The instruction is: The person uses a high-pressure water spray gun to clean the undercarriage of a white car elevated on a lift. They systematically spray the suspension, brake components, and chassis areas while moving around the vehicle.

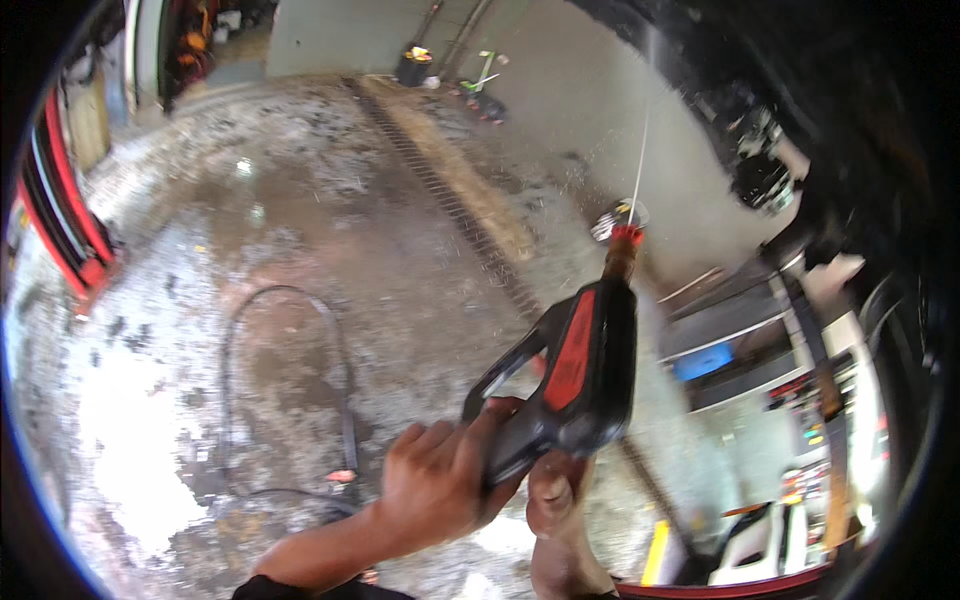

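A black spray gun [600, 360] with a red side panel, a brass-coloured neck and a red tip points up and away. From its tip a thin straight jet of water [642, 150] shoots toward a dark, greasy vehicle underside [760, 90] at upper right. My left hand [440, 480] is wrapped round the gun's handle, by the trigger lever. Just right of it, my right hand [557, 500] is closed at the gun's rear underside, thumb showing; the gun hides most of its fingers.
A black hose [340, 370] loops on the wet, stained floor. A grated drain [430, 170] crosses it. Red upright posts [65, 200] stand at left; a dark bucket [413, 66] sits by the far wall. At right is a cluttered grey cabinet [735, 345] with a blue item.
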Demonstrator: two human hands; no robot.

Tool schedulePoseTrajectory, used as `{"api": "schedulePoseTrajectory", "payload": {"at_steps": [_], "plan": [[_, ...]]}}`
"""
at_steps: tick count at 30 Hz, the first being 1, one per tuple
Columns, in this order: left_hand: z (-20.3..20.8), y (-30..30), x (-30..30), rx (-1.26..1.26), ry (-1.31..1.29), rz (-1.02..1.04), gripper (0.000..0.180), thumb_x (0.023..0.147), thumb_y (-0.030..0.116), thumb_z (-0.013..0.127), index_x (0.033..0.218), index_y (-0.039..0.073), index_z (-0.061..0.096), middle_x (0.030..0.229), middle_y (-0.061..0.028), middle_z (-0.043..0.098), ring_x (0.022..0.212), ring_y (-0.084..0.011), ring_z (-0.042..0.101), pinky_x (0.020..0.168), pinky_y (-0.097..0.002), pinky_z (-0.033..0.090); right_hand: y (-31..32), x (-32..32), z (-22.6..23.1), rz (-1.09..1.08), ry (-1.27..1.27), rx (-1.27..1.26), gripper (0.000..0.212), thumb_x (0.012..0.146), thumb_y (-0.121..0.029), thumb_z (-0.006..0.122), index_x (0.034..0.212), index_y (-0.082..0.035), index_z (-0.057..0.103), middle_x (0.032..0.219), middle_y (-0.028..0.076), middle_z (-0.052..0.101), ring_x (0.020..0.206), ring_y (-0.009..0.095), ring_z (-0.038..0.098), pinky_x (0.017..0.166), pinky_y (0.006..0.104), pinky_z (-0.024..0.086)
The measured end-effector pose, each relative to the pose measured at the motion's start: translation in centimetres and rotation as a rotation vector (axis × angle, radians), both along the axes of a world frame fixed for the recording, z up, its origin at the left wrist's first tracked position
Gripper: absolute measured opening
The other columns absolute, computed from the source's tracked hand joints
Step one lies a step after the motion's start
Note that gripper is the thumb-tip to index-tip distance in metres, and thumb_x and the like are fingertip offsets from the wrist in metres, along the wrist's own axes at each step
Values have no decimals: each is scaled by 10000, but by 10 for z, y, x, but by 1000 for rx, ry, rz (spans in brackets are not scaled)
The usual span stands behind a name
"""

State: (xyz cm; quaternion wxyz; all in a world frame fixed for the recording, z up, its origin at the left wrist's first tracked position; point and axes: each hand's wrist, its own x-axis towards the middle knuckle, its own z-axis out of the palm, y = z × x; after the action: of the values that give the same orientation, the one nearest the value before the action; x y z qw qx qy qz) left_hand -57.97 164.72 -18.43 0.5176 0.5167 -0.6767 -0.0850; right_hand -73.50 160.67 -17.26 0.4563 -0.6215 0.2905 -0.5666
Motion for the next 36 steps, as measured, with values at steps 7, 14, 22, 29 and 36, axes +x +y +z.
{"api": "schedulePoseTrajectory", "payload": {"at_steps": [7,14,22,29,36], "plan": [[-69,40,-47,266,-406,-62,703,754,266,714,1355,-22,490,1040,-126,655,825,-288,667,700,-455,517,58,9,-44,-222,-229,317,408,853,-43,748,1226,19,596,1022,72,687,859,140,642,783,296,519],[-136,91,13,316,-385,-120,712,822,316,847,1393,53,512,1248,-139,606,974,-219,669,705,-361,570,82,-31,-120,-391,-226,149,401,871,-126,779,1196,28,602,1030,64,629,941,120,577,851,284,477],[-370,170,154,905,-268,304,423,997,402,610,898,-1,693,671,-101,649,642,-170,613,600,-352,482,95,-32,-238,-495,-283,-60,581,843,-246,843,1290,30,595,1092,101,685,937,140,630,850,292,516],[-513,174,233,1082,-415,266,305,881,326,673,1063,91,745,954,-122,743,889,-255,709,795,-356,542,107,-25,-296,-600,-278,-74,579,825,-274,859,1281,-13,618,1033,97,719,914,128,672,850,307,541],[-586,181,289,1211,-14,231,286,907,79,497,1097,38,707,878,-72,720,566,-112,509,482,-292,415,134,-24,-319,-598,-179,-105,559,808,-246,862,1267,-24,629,1002,128,754,988,198,723,881,341,540]]}}
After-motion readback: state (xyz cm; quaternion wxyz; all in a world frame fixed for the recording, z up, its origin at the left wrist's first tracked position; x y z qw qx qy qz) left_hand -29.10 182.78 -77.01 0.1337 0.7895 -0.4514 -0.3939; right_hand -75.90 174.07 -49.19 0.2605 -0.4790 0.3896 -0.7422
